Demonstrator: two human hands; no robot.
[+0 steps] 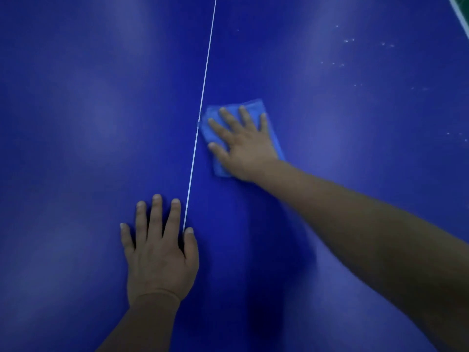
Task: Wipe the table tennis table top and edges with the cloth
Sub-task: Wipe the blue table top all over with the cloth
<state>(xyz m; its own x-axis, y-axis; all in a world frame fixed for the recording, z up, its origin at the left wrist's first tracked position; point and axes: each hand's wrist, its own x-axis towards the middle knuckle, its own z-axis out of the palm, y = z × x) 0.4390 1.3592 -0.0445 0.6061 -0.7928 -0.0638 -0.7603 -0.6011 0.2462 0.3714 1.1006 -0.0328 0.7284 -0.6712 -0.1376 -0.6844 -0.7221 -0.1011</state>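
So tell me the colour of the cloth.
Light blue cloth, paler than the dark blue table; seen in the head view.

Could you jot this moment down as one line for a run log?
step: wiping table top | right hand: flat on blue cloth, beside white centre line | left hand: flat on table | specks: far right

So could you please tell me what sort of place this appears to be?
Probably a sports or games room: a blue table tennis table with a white centre line, and a strip of green floor beyond its corner.
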